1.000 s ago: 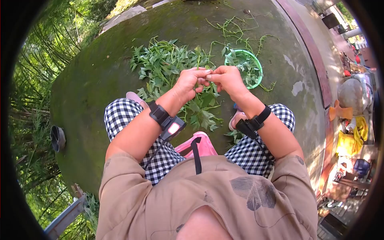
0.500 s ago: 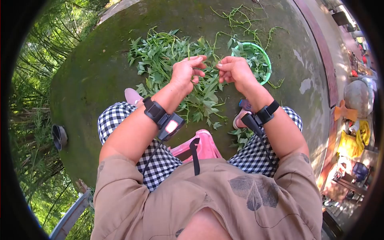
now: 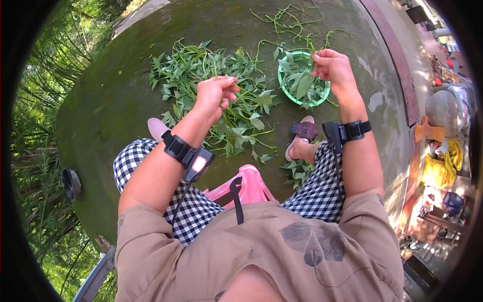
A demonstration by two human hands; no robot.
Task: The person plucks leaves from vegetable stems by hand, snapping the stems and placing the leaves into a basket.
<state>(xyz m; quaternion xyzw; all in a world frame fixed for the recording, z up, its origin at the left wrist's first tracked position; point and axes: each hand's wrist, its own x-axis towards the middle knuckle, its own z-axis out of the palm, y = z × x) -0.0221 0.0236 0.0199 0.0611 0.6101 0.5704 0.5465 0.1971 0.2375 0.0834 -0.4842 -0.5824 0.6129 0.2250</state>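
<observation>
My left hand (image 3: 215,96) is closed in a pinch on a thin green vine stem (image 3: 216,68), above a heap of leafy green vines (image 3: 188,68) on the ground. My right hand (image 3: 333,70) is over the right rim of a round light-green basket (image 3: 310,104). Pinched between its thumb and fingers is a leafy sprig (image 3: 304,86), its broad leaf hanging over the basket. Picked leaves (image 3: 289,68) lie inside the basket.
Bare trailing stems (image 3: 287,20) lie beyond the basket. A pink plastic stool (image 3: 254,183) is between my knees. My shoes flank the heap, and some leaves (image 3: 299,173) lie near my right foot. A dark pot (image 3: 71,184) stands at far left.
My right hand has moved right, away from my left hand, to above the basket with the leafy sprig. My left hand has shifted slightly left and down, still pinching the stem.
</observation>
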